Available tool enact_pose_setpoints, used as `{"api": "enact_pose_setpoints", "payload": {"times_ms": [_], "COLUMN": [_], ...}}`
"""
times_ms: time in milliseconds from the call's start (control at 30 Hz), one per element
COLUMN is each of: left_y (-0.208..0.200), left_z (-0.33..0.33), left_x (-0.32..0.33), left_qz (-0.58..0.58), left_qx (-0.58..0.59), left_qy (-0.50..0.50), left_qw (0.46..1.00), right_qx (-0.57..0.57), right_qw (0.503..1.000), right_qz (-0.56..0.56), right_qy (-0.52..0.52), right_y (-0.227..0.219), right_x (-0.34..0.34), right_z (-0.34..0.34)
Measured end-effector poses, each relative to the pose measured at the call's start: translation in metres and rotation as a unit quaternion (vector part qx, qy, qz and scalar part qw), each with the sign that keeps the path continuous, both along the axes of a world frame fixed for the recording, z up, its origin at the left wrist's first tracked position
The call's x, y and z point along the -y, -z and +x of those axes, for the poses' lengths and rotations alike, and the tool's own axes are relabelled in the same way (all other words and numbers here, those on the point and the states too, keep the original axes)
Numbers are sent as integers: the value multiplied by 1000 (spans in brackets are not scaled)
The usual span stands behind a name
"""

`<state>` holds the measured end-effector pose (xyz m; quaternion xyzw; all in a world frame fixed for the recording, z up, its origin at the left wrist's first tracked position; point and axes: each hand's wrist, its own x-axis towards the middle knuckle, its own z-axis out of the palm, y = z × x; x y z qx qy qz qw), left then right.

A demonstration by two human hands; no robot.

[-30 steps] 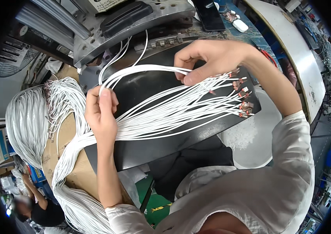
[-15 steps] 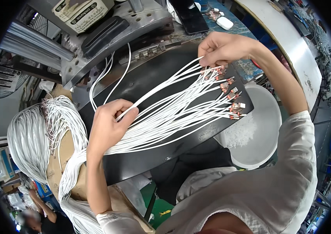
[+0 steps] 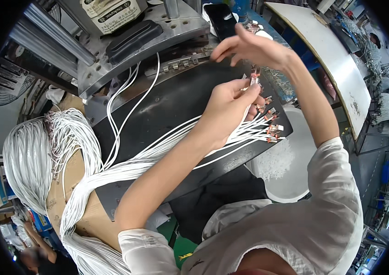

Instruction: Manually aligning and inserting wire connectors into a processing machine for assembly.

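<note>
A thick bundle of white cables lies across a black work surface. Copper and orange terminals tip their right-hand ends. My left hand is closed with thumb and fingers around one or more white cables near those ends, and a terminal end pokes up above its thumb. The exact number of cables held is hidden by the hand. Above and just to the right, my right hand is in the air, slightly blurred, with fingers apart and nothing in it.
A metal press plate with posts stands at the back left. Behind my right hand lies a black phone. A round pale tub with white scraps sits at the right. More coiled cables rest at the left by cardboard.
My left hand has moved right along the bundle to the terminal ends and grips there. My right hand has let go of the cables and risen with its fingers spread.
</note>
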<state>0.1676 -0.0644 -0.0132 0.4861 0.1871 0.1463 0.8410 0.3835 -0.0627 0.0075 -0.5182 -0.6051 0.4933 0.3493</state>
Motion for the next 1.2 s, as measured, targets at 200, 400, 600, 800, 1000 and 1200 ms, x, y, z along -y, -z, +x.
{"api": "enact_pose_setpoints", "payload": {"times_ms": [200,400,600,800,1000,1200], "left_y": [13,24,29,35,29,27], "left_z": [-63,-101,-92,-84,-76,-78], "left_x": [-33,-37,-41,-36,-37,-41], "left_qz": [106,44,20,60,53,50], "left_qx": [-99,-37,-90,-116,-141,-156], "left_qy": [-52,-72,-125,-138,-130,-124], "left_qw": [988,996,988,982,980,979], "right_qx": [214,506,500,-36,-134,-76], "right_qw": [967,834,840,990,986,992], "right_qz": [136,202,188,-47,-23,-9], "right_qy": [25,89,92,126,99,101], "right_y": [30,61,56,44,56,52], "right_x": [-32,-50,-26,-5,-3,1], "right_z": [-42,-73,-79,-74,-80,-85]}}
